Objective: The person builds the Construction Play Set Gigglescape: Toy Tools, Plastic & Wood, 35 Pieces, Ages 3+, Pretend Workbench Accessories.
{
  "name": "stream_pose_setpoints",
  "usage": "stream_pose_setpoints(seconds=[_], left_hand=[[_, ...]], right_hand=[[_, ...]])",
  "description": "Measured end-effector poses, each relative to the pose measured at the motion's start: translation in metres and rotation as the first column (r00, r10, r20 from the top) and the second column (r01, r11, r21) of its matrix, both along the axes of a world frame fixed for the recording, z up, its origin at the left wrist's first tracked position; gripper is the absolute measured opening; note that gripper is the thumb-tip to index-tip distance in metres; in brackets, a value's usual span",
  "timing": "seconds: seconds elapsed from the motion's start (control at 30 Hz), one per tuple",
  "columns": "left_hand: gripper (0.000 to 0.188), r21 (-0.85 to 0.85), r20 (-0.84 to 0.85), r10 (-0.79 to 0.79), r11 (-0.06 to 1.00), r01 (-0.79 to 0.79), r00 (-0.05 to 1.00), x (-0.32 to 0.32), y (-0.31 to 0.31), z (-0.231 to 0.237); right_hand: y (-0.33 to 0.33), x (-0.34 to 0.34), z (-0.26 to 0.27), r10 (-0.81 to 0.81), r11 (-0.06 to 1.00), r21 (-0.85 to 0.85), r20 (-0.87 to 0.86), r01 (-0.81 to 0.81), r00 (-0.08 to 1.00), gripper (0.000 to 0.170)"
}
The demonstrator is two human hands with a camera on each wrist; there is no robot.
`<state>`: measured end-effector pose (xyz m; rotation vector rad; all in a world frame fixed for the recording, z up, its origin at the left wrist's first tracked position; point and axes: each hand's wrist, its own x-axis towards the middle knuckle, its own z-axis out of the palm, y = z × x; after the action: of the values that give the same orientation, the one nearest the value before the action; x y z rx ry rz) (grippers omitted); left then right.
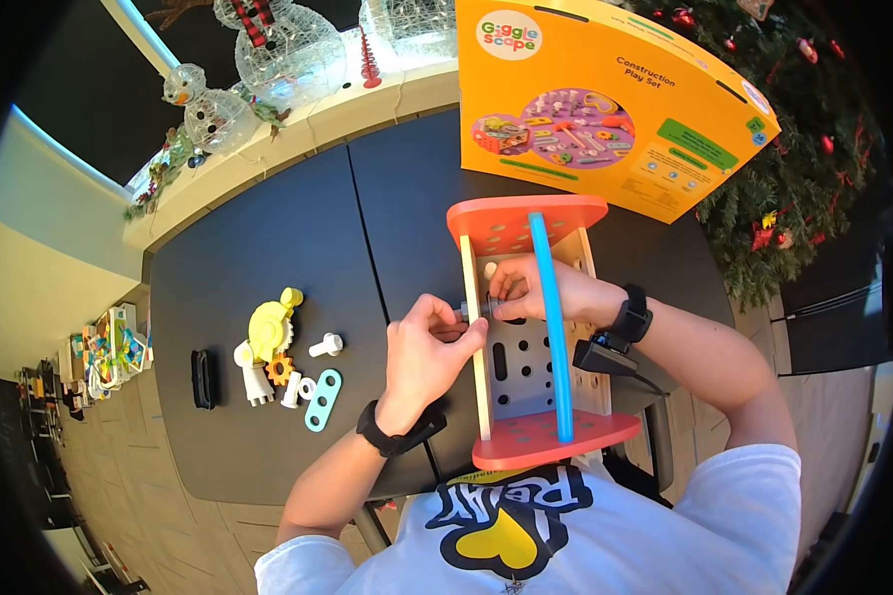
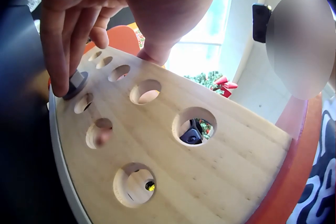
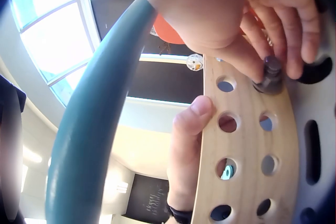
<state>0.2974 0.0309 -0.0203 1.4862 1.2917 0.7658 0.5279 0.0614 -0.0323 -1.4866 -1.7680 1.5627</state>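
A toy toolbox with red ends (image 1: 541,439), pale wooden sides with holes (image 2: 157,145) and a blue handle bar (image 1: 553,337) stands before the person's chest. Outside its left side panel, the left hand (image 1: 422,347) holds the head of a grey bolt (image 2: 77,82), with the thumb over the panel's top edge. Reaching inside under the bar, the right hand (image 1: 575,294) pinches a dark grey nut (image 3: 269,85) on the bolt's end, against the panel's inner face. The fingers partly cover both pieces. Perforated grey flooring (image 1: 526,362) shows below.
On the table's left lie a yellow toy piece (image 1: 271,330), an orange gear (image 1: 281,371), white bolts (image 1: 326,345), a teal strip (image 1: 323,401) and a black case (image 1: 203,379). A yellow-orange box (image 1: 605,99) stands behind the toolbox, near a decorated tree (image 1: 804,198).
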Motion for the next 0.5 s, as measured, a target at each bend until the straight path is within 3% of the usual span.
stream_pose_setpoints(seconds=[0.13, 0.23, 0.33, 0.5], left_hand=[[0.03, -0.001, -0.01, 0.001, 1.0, -0.001, 1.0, -0.001, 0.0, -0.001], [0.033, 0.027, -0.006, 0.013, 1.0, -0.013, 1.0, -0.001, -0.001, -0.006], [0.032, 0.002, -0.005, 0.006, 1.0, -0.006, 1.0, -0.001, -0.001, -0.003], [0.031, -0.022, -0.003, -0.006, 1.0, 0.006, 1.0, -0.002, 0.0, -0.006]], right_hand=[[0.003, -0.006, 0.007, -0.023, 0.988, -0.152, 0.092, 0.036, 0.996, 0.035], [0.002, -0.011, 0.011, -0.048, 0.99, -0.123, 0.111, 0.062, 0.993, 0.03], [0.003, -0.007, 0.007, -0.022, 1.0, 0.024, 0.078, 0.02, 0.997, 0.035], [0.002, -0.005, 0.023, 0.069, 0.997, -0.021, 0.074, -0.068, 0.995, 0.035]])
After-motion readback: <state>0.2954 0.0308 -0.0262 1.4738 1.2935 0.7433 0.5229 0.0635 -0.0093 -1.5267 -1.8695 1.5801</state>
